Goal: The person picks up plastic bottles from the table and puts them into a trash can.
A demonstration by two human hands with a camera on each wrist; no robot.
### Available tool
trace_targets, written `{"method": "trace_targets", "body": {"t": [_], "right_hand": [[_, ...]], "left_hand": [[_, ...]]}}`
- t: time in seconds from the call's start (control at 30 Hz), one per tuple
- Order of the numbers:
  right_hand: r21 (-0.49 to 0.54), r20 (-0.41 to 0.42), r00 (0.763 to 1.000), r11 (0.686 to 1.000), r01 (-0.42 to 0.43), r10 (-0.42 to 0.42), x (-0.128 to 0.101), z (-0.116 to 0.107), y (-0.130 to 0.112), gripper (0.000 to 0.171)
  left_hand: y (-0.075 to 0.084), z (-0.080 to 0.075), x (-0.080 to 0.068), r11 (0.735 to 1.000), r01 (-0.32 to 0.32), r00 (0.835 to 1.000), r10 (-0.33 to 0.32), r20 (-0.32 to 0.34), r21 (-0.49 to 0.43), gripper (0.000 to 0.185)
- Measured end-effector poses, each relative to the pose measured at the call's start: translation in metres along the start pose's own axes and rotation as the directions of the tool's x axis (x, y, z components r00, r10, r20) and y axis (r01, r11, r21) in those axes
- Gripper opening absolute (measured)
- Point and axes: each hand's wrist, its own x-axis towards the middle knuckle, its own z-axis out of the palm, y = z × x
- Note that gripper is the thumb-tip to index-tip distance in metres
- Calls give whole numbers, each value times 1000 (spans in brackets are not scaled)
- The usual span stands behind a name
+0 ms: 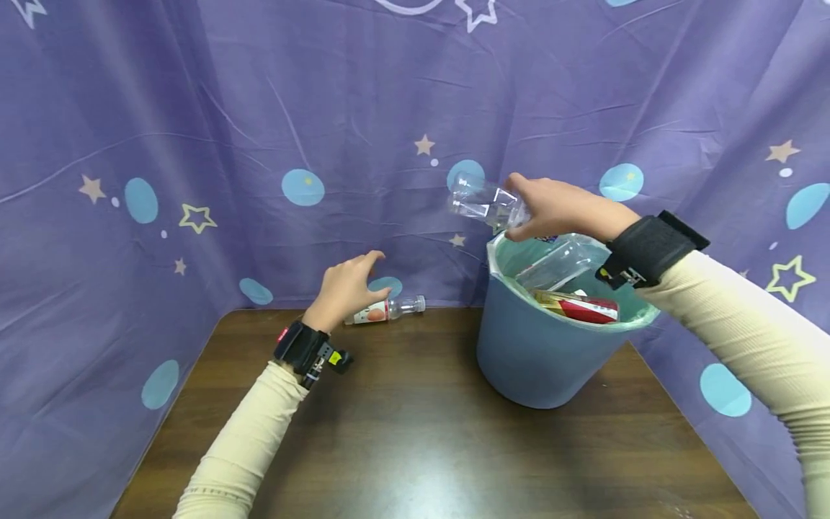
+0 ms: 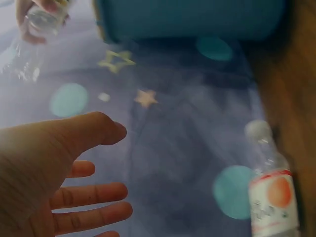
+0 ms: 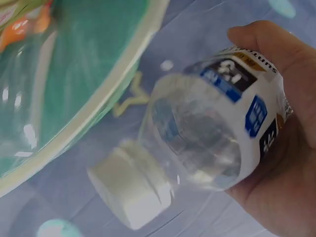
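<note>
Head view: right grip (image 1: 558,209) clasps clear bottle (image 1: 483,202) above bin (image 1: 538,353); left grip (image 1: 346,288) spread, empty.

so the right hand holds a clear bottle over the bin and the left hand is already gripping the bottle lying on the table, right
Not quite. The right hand does hold a clear bottle by the bin, but the left hand is not gripping the bottle lying on the table. The left wrist view shows its fingers open, apart from that bottle.
</note>
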Motion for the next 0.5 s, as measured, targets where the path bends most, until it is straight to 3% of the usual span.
{"method": "trace_targets", "body": {"t": [0.23,0.5], "right_hand": [[81,84,994,993,-81,74,-8,10,44,87],[167,221,970,976,-137,98,-22,26,80,98]], "left_hand": [[-28,37,7,997,71,988,-71,134,9,61],[-54,66,7,995,103,980,-103,169,11,63]]}}
